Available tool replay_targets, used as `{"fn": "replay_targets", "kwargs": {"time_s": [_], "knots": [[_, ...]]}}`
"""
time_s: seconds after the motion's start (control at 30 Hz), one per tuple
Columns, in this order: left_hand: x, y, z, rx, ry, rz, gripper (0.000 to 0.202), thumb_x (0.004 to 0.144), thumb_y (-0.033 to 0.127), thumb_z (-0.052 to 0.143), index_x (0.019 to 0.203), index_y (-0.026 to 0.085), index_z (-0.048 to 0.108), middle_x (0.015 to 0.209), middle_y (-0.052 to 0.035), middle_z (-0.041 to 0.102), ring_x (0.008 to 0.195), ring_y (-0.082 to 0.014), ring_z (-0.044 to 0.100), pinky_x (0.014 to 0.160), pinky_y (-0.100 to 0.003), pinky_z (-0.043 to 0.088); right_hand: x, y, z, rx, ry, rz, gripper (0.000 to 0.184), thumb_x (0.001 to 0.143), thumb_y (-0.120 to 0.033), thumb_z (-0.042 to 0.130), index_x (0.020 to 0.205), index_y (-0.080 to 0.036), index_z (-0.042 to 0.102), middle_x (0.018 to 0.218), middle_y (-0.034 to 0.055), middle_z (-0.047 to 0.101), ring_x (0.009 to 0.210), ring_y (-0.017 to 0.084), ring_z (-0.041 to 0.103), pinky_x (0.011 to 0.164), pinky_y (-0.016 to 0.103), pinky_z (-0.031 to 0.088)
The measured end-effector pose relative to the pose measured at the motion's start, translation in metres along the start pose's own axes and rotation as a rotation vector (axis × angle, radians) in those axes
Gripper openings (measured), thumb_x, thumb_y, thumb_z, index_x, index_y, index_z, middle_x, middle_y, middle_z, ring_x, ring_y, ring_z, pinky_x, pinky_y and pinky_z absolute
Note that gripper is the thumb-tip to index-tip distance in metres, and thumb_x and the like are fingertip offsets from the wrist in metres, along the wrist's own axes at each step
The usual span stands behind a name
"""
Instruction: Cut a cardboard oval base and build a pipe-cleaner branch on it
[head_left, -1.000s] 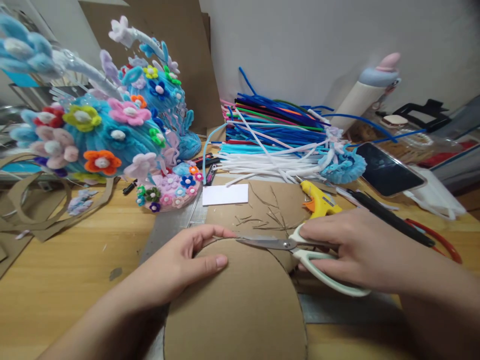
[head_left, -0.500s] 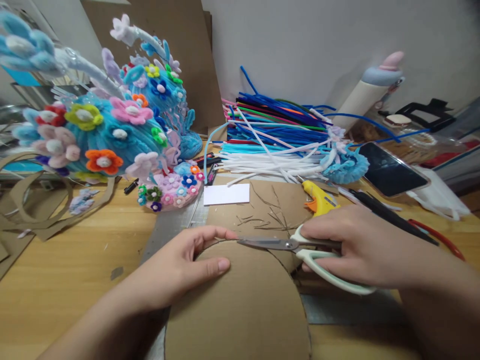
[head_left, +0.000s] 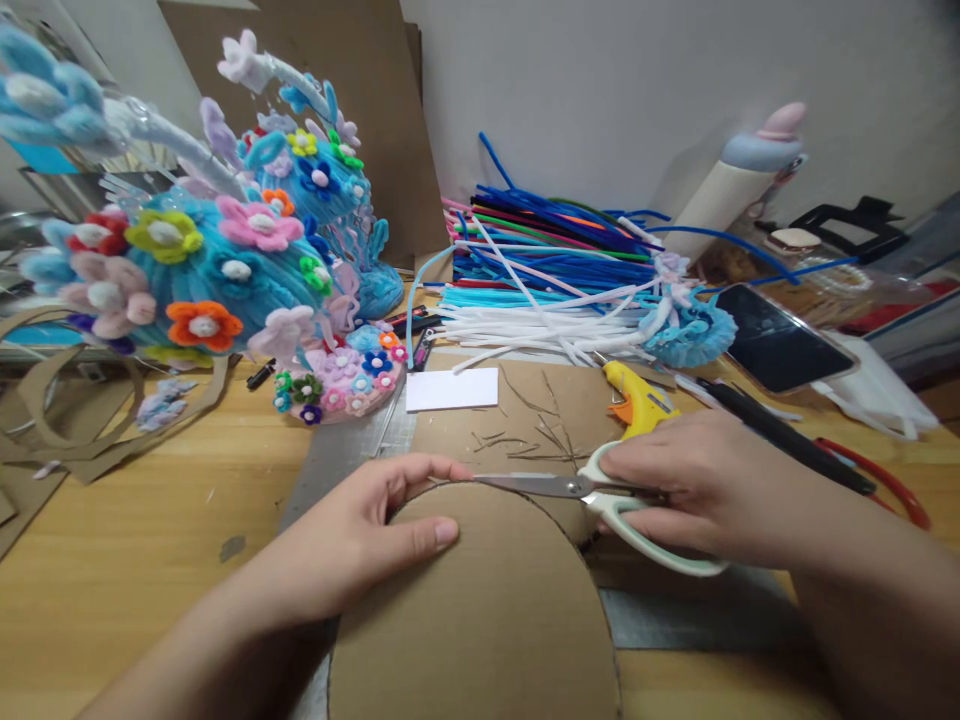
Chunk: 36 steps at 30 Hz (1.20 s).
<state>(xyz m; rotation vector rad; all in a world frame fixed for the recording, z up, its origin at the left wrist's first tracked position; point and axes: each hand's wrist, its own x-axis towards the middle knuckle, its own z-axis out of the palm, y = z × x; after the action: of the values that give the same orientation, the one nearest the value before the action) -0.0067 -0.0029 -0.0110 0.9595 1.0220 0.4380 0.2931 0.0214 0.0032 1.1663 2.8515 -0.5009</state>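
A rounded brown cardboard piece (head_left: 487, 610) lies in front of me on the wooden table. My left hand (head_left: 360, 535) pinches its upper left edge, thumb on top and fingers curled over the rim. My right hand (head_left: 690, 490) grips white-handled scissors (head_left: 600, 495), whose blades lie along the top curve of the cardboard with the tips close to my left fingertips. Thin cardboard slivers (head_left: 532, 435) lie on a second cardboard sheet just beyond the blades.
A fuzzy blue sculpture with coloured flowers (head_left: 202, 260) stands at the left. A pile of pipe cleaners (head_left: 540, 280) lies at the back, with a yellow glue gun (head_left: 637, 400), a white card (head_left: 451, 389), a phone (head_left: 772, 335) and a bottle (head_left: 735, 190) nearby. Cardboard offcuts (head_left: 67, 420) lie at the far left.
The scissors and my right hand have shifted slightly; the blades have closed a little along the top edge. My left hand keeps its hold.
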Motion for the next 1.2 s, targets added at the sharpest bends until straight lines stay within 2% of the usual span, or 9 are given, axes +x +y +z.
{"fn": "replay_targets", "kwargs": {"time_s": [0.07, 0.23, 0.37, 0.53, 0.8, 0.9, 1.0, 1.1, 1.2], "knots": [[-0.001, 0.0, -0.001, -0.002, -0.012, -0.002, 0.037, 0.078, 0.033, 0.067, 0.113, 0.025, 0.056, 0.107, -0.0031, 0.067, 0.089, -0.019, 0.065, 0.071, -0.025, 0.052, 0.001, 0.002, -0.001, 0.036, 0.007, 0.068, 0.023, 0.084, -0.036, 0.052, 0.069, -0.02, 0.056, 0.062, -0.0017, 0.057, 0.056, 0.011, 0.047, 0.053, 0.026, 0.025], [0.001, 0.001, -0.003, -0.064, 0.003, 0.014, 0.035, 0.079, 0.03, 0.068, 0.111, 0.024, 0.056, 0.106, -0.0042, 0.066, 0.088, -0.0189, 0.065, 0.07, -0.026, 0.053, 0.005, 0.007, 0.002, 0.04, 0.023, 0.403, 0.033, 0.082, -0.049, 0.051, 0.065, -0.022, 0.06, 0.06, 0.0004, 0.06, 0.054, 0.014, 0.05, 0.05, 0.026, 0.027], [0.009, 0.001, -0.005, -0.193, 0.136, 0.071, 0.035, 0.079, 0.029, 0.067, 0.112, 0.025, 0.056, 0.095, -0.0028, 0.068, 0.073, -0.0155, 0.065, 0.061, -0.023, 0.052, 0.007, 0.011, 0.014, -0.057, 0.019, 0.563, 0.025, 0.08, -0.045, 0.052, 0.075, -0.025, 0.065, 0.069, 0.0017, 0.065, 0.062, 0.018, 0.057, 0.05, 0.026, 0.028], [0.019, -0.001, -0.005, -0.282, 0.244, 0.188, 0.032, 0.079, 0.026, 0.065, 0.11, 0.022, 0.059, 0.091, -0.0032, 0.068, 0.069, -0.0138, 0.063, 0.058, -0.02, 0.049, 0.01, 0.016, 0.021, -0.111, 0.068, 0.647, 0.024, 0.079, -0.045, 0.052, 0.081, -0.024, 0.065, 0.075, 0.0032, 0.067, 0.07, 0.021, 0.06, 0.053, 0.027, 0.031], [0.022, -0.008, -0.004, -0.273, 0.208, 0.265, 0.039, 0.081, 0.03, 0.064, 0.118, 0.025, 0.055, 0.098, -0.0031, 0.066, 0.08, -0.0157, 0.063, 0.065, -0.021, 0.049, 0.018, 0.009, 0.027, -0.155, 0.053, 0.771, 0.024, 0.078, -0.046, 0.052, 0.076, -0.023, 0.056, 0.072, 0.0035, 0.065, 0.066, 0.022, 0.06, 0.05, 0.028, 0.028], [0.022, -0.007, -0.003, -0.241, 0.207, 0.252, 0.043, 0.081, 0.029, 0.065, 0.122, 0.029, 0.053, 0.094, -0.0017, 0.065, 0.078, -0.0145, 0.063, 0.063, -0.019, 0.048, 0.018, 0.005, 0.029, -0.186, 0.062, 0.8, 0.024, 0.079, -0.047, 0.051, 0.077, -0.023, 0.056, 0.071, 0.0043, 0.064, 0.065, 0.023, 0.06, 0.049, 0.028, 0.026], [0.02, -0.005, -0.002, -0.231, 0.229, 0.234, 0.044, 0.078, 0.027, 0.066, 0.121, 0.03, 0.054, 0.099, -0.0013, 0.064, 0.075, -0.0137, 0.063, 0.061, -0.02, 0.049, 0.017, 0.005, 0.029, -0.175, 0.11, 0.777, 0.025, 0.079, -0.047, 0.05, 0.081, -0.022, 0.057, 0.071, 0.0053, 0.064, 0.064, 0.023, 0.059, 0.049, 0.028, 0.025], [0.017, 0.0, -0.001, -0.282, 0.285, 0.227, 0.051, 0.076, 0.024, 0.067, 0.124, 0.029, 0.052, 0.102, -0.0024, 0.065, 0.077, -0.0151, 0.065, 0.062, -0.021, 0.051, 0.014, 0.014, 0.023, -0.073, 0.256, 0.749, 0.026, 0.079, -0.047, 0.051, 0.083, -0.022, 0.058, 0.07, 0.0045, 0.063, 0.066, 0.022, 0.059, 0.052, 0.028, 0.03], [0.015, 0.006, -0.002, -0.331, 0.34, 0.209, 0.05, 0.076, 0.024, 0.065, 0.124, 0.022, 0.052, 0.1, -0.0052, 0.068, 0.079, -0.0169, 0.066, 0.062, -0.021, 0.051, 0.007, 0.025, 0.015, 0.362, 0.409, 0.713, 0.031, 0.077, -0.05, 0.056, 0.084, -0.02, 0.057, 0.069, 0.0024, 0.06, 0.06, 0.018, 0.057, 0.053, 0.027, 0.036]]}}
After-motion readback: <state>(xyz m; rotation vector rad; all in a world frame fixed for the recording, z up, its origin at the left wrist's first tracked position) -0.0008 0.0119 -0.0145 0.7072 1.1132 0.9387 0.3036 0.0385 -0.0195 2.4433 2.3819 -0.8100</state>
